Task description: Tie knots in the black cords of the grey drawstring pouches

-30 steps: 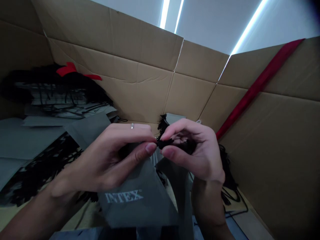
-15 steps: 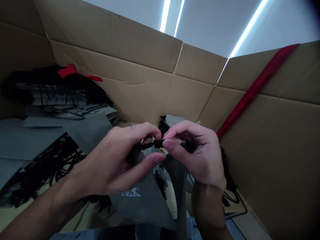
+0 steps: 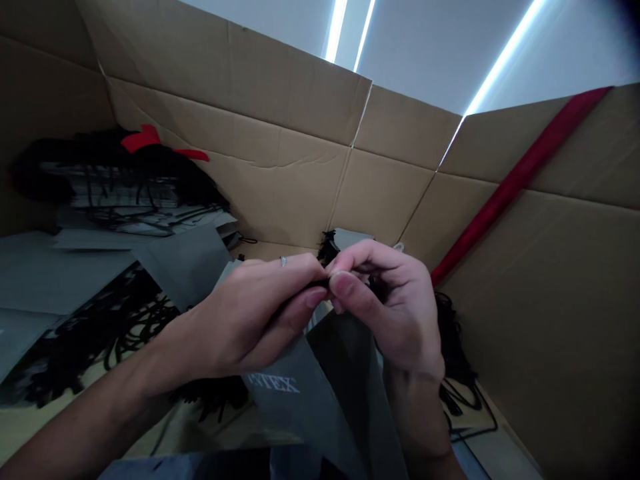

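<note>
My left hand (image 3: 260,313) and my right hand (image 3: 393,310) meet fingertip to fingertip in the middle of the view, both closed. Between their thumbs and forefingers they pinch a black cord (image 3: 321,283), most of which the fingers cover. Directly under the hands hangs a grey pouch (image 3: 295,413) with white lettering ending in "TEX"; its dark inner or side panel faces right. Whether this cord belongs to that pouch I cannot tell. A ring shows on my left forefinger.
Stacked grey pouches (image 3: 115,237) with black cords fill the left, a red strip (image 3: 143,139) on top. More black cords (image 3: 453,347) lie at the right. Cardboard walls (image 3: 280,153) enclose the space, with a dark red band (image 3: 520,180) slanting down the right wall.
My left thumb has closed up against the forefinger, and the left fingertips now touch the right ones over the cord. The grey pouch below has swung and shows more of its dark panel.
</note>
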Available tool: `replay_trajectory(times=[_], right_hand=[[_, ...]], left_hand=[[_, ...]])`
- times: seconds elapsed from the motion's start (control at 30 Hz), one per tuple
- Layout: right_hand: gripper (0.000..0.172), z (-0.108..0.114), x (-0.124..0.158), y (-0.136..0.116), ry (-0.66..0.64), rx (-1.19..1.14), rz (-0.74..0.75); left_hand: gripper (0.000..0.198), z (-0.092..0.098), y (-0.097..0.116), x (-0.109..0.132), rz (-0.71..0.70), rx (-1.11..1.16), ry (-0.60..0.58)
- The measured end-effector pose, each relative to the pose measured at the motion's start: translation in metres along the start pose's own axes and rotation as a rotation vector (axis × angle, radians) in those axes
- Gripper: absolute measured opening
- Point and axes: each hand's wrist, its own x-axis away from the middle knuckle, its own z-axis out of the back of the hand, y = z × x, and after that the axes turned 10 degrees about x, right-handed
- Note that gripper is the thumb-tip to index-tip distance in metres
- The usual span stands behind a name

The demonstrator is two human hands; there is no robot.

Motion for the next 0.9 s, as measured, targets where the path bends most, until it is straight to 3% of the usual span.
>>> replay_trajectory(times=[0.23, 0.5, 0.7, 0.9], right_hand=[[0.025, 0.0064, 0.0059, -0.0078, 0.000, 0.004, -0.032], [0.022, 0.0033, 0.0033, -0.0061, -0.008, 0.100, 0.052], [0.019, 0.0015, 0.0073, -0.0060, -0.002, 0.148, 0.094], [0.020, 0.0035, 0.0041, -0.0068, -0.041, 0.096, -0.017]], left_hand=[[0.019, 0.0038, 0.0000, -0.0013, 0.112, 0.117, -0.023], [0.022, 0.0006, -0.0018, -0.0028, 0.056, 0.136, 0.000], [0.010, 0.0021, -0.0015, -0.0018, 0.010, 0.120, -0.025], [0.020, 0.0050, 0.0023, -0.0032, 0.016, 0.062, -0.100]])
